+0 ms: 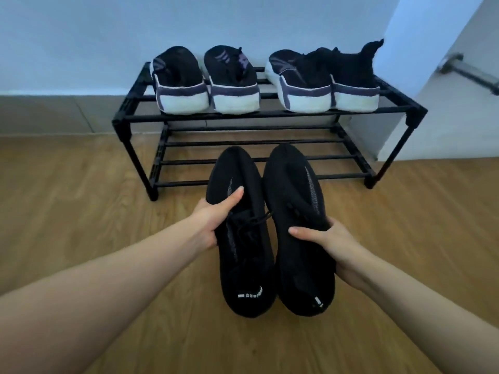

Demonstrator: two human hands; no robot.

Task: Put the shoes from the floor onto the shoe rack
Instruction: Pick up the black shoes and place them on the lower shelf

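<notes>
I have a pair of all-black knit sneakers in my hands, side by side, toes pointing away from me toward the rack. My left hand [213,220] is closed around the outer side of the left sneaker [243,233], thumb lying across its upper just above the laces. My right hand [329,247] is clamped on the outer side of the right sneaker [299,228], thumb pressed over the top near the collar. The two shoes touch along their inner sides, and each shows a small white-printed pull tab at the heel end nearest me. Whether they are off the wooden floor [81,211] I cannot tell.

Their toes overlap the front edge of the lower shelf [340,157] of the black shoe rack [124,122], which is made of bars.

On the top shelf [270,112] stand four black sneakers with thick white soles and purple-grey trim, heels toward the front edge. Two sit toward the left end, nearly touching: left pair [205,76]. Two more sit pressed together toward the right end: right pair [326,76].

The rack stands against a pale wall [108,36], with a grey skirting band behind its left corner.
</notes>
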